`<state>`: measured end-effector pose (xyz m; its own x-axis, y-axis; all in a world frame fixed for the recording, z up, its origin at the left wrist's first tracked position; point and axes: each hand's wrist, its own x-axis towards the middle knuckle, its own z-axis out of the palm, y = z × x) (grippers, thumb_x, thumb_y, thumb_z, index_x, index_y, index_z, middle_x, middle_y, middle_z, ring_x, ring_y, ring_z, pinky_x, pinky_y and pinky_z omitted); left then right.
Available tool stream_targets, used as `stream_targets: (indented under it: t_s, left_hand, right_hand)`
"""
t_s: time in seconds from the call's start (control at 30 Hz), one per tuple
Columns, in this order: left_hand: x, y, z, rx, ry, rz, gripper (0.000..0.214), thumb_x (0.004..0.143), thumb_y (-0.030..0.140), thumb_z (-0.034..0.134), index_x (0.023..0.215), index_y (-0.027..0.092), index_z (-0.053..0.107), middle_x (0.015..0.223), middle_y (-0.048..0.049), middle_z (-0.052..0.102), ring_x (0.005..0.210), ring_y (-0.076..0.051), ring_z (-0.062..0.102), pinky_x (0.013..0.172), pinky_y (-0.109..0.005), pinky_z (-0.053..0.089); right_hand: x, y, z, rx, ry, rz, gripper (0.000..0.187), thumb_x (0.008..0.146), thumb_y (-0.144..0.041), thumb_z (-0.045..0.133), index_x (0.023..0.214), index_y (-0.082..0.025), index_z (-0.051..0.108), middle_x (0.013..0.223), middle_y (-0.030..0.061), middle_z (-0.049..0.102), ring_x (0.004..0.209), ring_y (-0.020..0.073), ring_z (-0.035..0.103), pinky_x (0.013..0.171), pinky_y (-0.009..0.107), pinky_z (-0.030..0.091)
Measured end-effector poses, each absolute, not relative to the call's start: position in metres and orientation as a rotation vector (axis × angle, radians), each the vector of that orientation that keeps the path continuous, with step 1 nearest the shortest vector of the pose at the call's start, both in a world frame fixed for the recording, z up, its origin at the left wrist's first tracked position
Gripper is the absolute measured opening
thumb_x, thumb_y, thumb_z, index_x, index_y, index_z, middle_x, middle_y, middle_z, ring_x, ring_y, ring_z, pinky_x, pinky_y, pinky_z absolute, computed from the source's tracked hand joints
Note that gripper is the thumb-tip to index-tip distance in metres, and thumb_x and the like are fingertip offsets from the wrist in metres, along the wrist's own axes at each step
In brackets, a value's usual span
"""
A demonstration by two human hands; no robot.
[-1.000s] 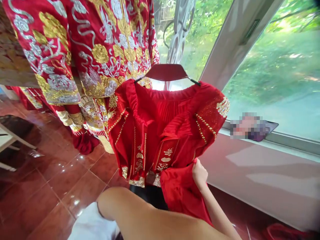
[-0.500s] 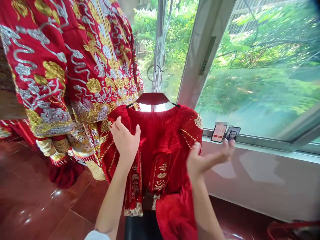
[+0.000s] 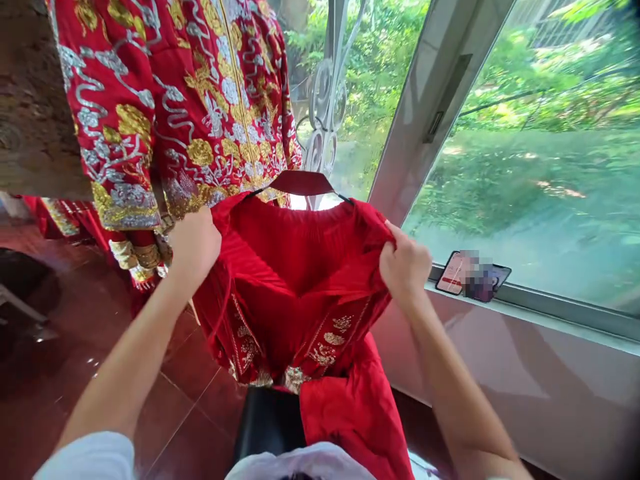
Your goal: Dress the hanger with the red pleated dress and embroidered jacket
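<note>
A red embroidered jacket (image 3: 300,280) hangs in front of me on a hanger with a dark red top (image 3: 303,182). My left hand (image 3: 195,243) grips its left shoulder edge, and my right hand (image 3: 406,263) is closed around the cloth at the right shoulder. Between them the neck and front are stretched wide, showing the plain red inside. Gold motifs run down both front panels, which end in a gold fringe. Red cloth (image 3: 353,407) drapes below on the right, over a black seat (image 3: 267,420).
At the left hangs a larger red jacket (image 3: 200,113) with gold and silver embroidery. Two phones lean on the window sill, one with a pinkish screen (image 3: 450,273). A window frame (image 3: 425,100) and scrolled metalwork (image 3: 323,120) stand behind. The floor has dark red tiles (image 3: 185,400).
Both hands, open before, have closed on the jacket's shoulders. They have moved apart and spread its front. The view has shifted slightly left.
</note>
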<state>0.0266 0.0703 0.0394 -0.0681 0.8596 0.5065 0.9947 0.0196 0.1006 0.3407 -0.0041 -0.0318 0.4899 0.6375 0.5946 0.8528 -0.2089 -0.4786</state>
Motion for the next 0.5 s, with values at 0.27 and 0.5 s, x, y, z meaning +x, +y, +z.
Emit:
stream_targets:
  t_s: [0.27, 0.5]
  left_hand:
    - [-0.004, 0.123, 0.076, -2.015, -1.958, -0.562, 0.037, 0.088, 0.009, 0.038, 0.115, -0.002, 0.060, 0.117, -0.0186, 0.060, 0.118, -0.039, 0.055, 0.092, -0.050, 0.046]
    - [-0.026, 0.138, 0.008, -2.159, -2.156, -0.631, 0.025, 0.075, 0.006, 0.050, 0.093, 0.010, 0.067, 0.102, -0.0210, 0.067, 0.107, -0.039, 0.062, 0.087, -0.049, 0.048]
  right_hand:
    - [0.404, 0.030, 0.038, -1.946, -1.264, -0.242, 0.032, 0.082, -0.005, 0.042, 0.094, -0.004, 0.072, 0.100, 0.0157, 0.067, 0.113, 0.0264, 0.056, 0.094, 0.037, 0.038]
    - [0.419, 0.051, -0.004, -1.903, -1.199, 0.459, 0.029, 0.074, 0.004, 0.042, 0.066, -0.002, 0.070, 0.042, -0.0014, 0.049, 0.050, 0.0080, 0.048, 0.057, 0.022, 0.033]
